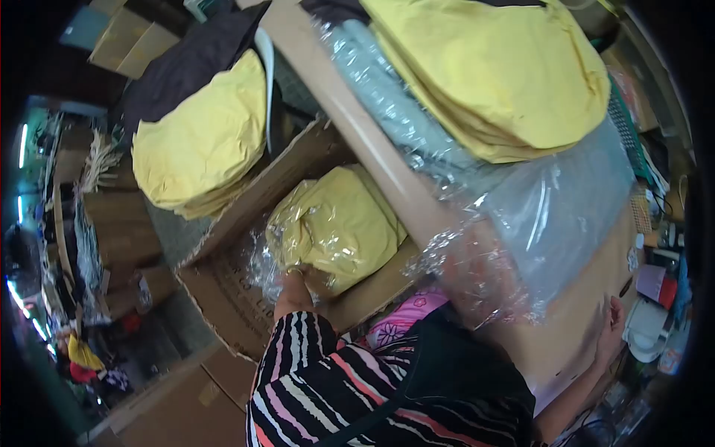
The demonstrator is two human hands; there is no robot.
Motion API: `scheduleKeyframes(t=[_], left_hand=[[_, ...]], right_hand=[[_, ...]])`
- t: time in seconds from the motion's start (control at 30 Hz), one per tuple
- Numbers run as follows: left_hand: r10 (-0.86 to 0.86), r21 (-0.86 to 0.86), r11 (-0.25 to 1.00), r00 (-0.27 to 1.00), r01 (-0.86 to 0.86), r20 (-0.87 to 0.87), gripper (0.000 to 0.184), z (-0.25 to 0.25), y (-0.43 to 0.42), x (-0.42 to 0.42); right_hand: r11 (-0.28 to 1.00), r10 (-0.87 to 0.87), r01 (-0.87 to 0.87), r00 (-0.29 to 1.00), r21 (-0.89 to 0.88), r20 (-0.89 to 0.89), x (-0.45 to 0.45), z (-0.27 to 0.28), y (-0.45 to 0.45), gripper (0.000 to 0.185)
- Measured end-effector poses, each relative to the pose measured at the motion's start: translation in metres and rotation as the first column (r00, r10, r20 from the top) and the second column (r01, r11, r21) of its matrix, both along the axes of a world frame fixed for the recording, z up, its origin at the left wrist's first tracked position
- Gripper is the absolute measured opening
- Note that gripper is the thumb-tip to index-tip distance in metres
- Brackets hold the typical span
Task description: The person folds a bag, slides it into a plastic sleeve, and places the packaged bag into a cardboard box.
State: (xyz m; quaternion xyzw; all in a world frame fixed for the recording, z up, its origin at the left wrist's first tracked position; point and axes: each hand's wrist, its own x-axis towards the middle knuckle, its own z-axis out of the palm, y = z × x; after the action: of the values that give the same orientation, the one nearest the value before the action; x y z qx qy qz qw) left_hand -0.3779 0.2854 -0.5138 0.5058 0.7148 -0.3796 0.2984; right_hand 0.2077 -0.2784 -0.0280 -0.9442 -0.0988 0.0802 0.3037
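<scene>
My left hand (295,287) reaches down into an open cardboard box (223,298) and touches a plastic-wrapped bundle of yellow cloth (342,223); its fingers are hidden against the bundle and the wrap. On the right, my right hand (612,322) rests by the edge of the brown table (573,350), fingers apart and holding nothing. A pile of yellow cloth pieces (499,74) lies on the table beside grey-green pieces in clear plastic (395,97). Clear plastic bags (551,216) spread over the table below that pile.
Left of the box sits another yellow cloth stack (201,141) next to dark cloth (186,67). Cardboard boxes (134,41) stand at the upper left. A white container (646,331) and a pink one (650,281) are beyond the table's right edge.
</scene>
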Motion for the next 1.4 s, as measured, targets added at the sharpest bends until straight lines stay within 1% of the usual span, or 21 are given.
scheduleKeyframes(t=[0.1, 0.17, 0.23, 0.3, 0.33, 0.37, 0.47, 0.57, 0.67, 0.73, 0.77, 0.8, 0.83, 0.87, 0.97, 1.07, 1.13, 1.23, 1.27, 1.33, 1.4], left_hand=[[0.135, 0.162, 0.977, 0.990, -0.139, 0.038, 0.121, 0.060, -0.002, 0.036], [0.178, 0.342, 0.923, 0.984, -0.176, 0.025, 0.111, 0.092, -0.008, 0.075], [0.127, 0.350, 0.932, 0.989, -0.094, -0.074, 0.100, 0.112, -0.006, 0.102], [0.161, 0.458, 0.881, 0.986, -0.123, -0.045, 0.090, 0.114, -0.013, 0.109], [0.147, 0.565, 0.817, 0.989, -0.116, -0.008, 0.080, 0.112, -0.012, 0.113], [0.158, 0.562, 0.817, 0.987, -0.128, -0.006, 0.080, 0.106, -0.010, 0.114], [-0.185, 0.431, 0.884, 0.982, 0.179, -0.027, 0.043, 0.098, -0.011, 0.102], [-0.230, 0.425, 0.882, 0.973, 0.201, 0.017, 0.039, 0.086, -0.013, 0.049], [-0.018, 0.388, 0.897, 0.896, 0.210, -0.443, 0.057, 0.076, -0.018, -0.025], [0.247, 0.632, 0.767, 0.960, -0.108, -0.136, 0.084, 0.121, -0.014, -0.035], [0.248, 0.630, 0.768, 0.960, -0.113, -0.130, 0.084, 0.105, -0.012, -0.049], [0.368, 0.598, 0.662, 0.891, -0.452, 0.266, 0.097, 0.077, -0.013, -0.067], [0.432, 0.424, 0.529, 0.663, -0.735, 0.611, 0.110, 0.059, -0.017, -0.078], [0.513, 0.159, 0.465, 0.411, -0.871, 0.754, 0.111, 0.041, -0.020, -0.081], [0.678, -0.273, 0.403, 0.085, -0.874, 0.730, 0.114, -0.023, -0.032, -0.047], [0.696, -0.315, 0.513, 0.172, -0.799, 0.697, 0.116, -0.064, -0.029, 0.025], [0.624, -0.207, 0.643, 0.347, -0.738, 0.700, 0.118, -0.084, -0.031, 0.055], [0.436, 0.124, 0.763, 0.648, -0.634, 0.625, 0.120, -0.096, -0.037, 0.057], [0.348, 0.365, 0.741, 0.787, -0.564, 0.509, 0.118, -0.099, -0.037, 0.053], [0.395, 0.552, 0.576, 0.797, -0.603, 0.458, 0.110, -0.018, -0.034, 0.048], [0.434, 0.618, 0.608, 0.860, -0.499, 0.267, 0.100, 0.064, -0.022, 0.054]], right_hand=[[0.998, -0.058, 0.060, 0.997, -0.037, 0.057, -0.013, -0.020, 0.017, 0.033], [0.995, -0.050, 0.061, 0.991, -0.081, 0.124, -0.020, -0.029, 0.037, 0.031], [0.987, 0.017, -0.077, 0.921, 0.139, 0.390, -0.038, -0.032, 0.076, 0.025], [0.910, 0.345, -0.376, 0.921, 0.177, 0.182, -0.101, 0.006, 0.182, 0.018], [0.825, 0.519, -0.528, 0.849, 0.204, 0.099, -0.137, 0.024, 0.238, 0.016], [0.482, 0.868, -0.873, 0.488, 0.074, 0.097, -0.165, 0.049, 0.310, 0.022], [-0.084, 0.995, -0.996, -0.082, -0.037, -0.062, -0.210, 0.033, 0.409, 0.025], [-0.219, 0.974, -0.929, -0.224, -0.299, -0.020, -0.206, -0.006, 0.451, 0.019], [-0.150, 0.984, -0.954, -0.169, -0.258, 0.054, -0.197, -0.021, 0.456, 0.017], [-0.138, 0.984, -0.965, -0.159, -0.222, 0.078, -0.199, -0.026, 0.455, 0.017], [-0.113, 0.984, -0.976, -0.136, -0.185, 0.116, -0.198, -0.030, 0.457, 0.017], [-0.110, 0.986, -0.975, -0.132, -0.192, 0.106, -0.198, -0.031, 0.460, 0.017], [-0.071, 0.990, -0.989, -0.086, -0.129, 0.113, -0.198, -0.028, 0.461, 0.016], [-0.031, 0.991, -0.997, -0.039, -0.073, 0.125, -0.197, -0.026, 0.463, 0.015], [-0.040, 0.994, -0.996, -0.048, -0.083, 0.101, -0.196, -0.028, 0.465, 0.012], [-0.054, 0.996, -0.993, -0.061, -0.100, 0.069, -0.195, -0.029, 0.465, 0.015], [-0.066, 0.996, -0.991, -0.072, -0.117, 0.047, -0.195, -0.028, 0.467, 0.016], [-0.066, 0.996, -0.992, -0.072, -0.110, 0.051, -0.194, -0.027, 0.467, 0.015], [-0.068, 0.995, -0.993, -0.075, -0.097, 0.064, -0.193, -0.029, 0.467, 0.015], [-0.069, 0.994, -0.994, -0.076, -0.079, 0.080, -0.193, -0.031, 0.466, 0.014], [-0.031, 0.995, -0.999, -0.034, -0.026, 0.094, -0.194, -0.032, 0.465, 0.014]])
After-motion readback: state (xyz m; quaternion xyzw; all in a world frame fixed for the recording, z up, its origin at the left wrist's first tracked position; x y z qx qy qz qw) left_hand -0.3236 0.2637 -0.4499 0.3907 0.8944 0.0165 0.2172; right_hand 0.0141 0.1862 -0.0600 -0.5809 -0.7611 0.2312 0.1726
